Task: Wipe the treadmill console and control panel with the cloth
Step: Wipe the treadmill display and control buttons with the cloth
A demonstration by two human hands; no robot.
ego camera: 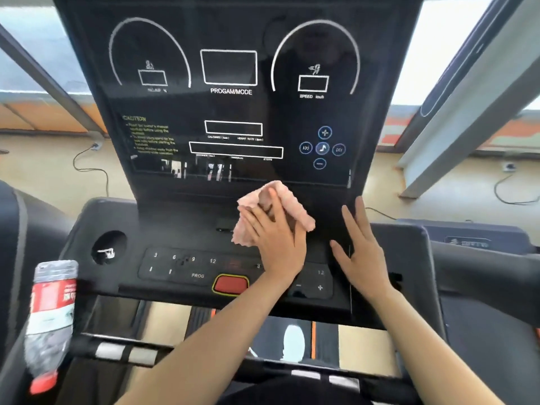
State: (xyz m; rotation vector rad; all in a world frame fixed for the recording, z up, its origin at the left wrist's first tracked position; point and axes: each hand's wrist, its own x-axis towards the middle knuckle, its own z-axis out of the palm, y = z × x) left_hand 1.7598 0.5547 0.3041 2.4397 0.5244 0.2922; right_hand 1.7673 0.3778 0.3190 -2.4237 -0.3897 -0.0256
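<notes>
The black treadmill console (230,112) stands upright in front of me, with white dial outlines and the words PROGAM/MODE. Below it lies the control panel (181,267) with numbered keys and a red stop button (230,285). A pink cloth (287,197) lies bunched on the ledge between the screen and the panel. My left hand (274,238) presses down on it with its fingers over the cloth. My right hand (362,252) rests flat on the ledge just right of the cloth, fingers spread, holding nothing.
A crumpled plastic bottle (51,317) with a red label hangs at the left side of the machine. A round cup holder (109,247) sits left of the keys. A handlebar (125,352) with silver pads crosses below. Cables (90,168) trail over the floor behind.
</notes>
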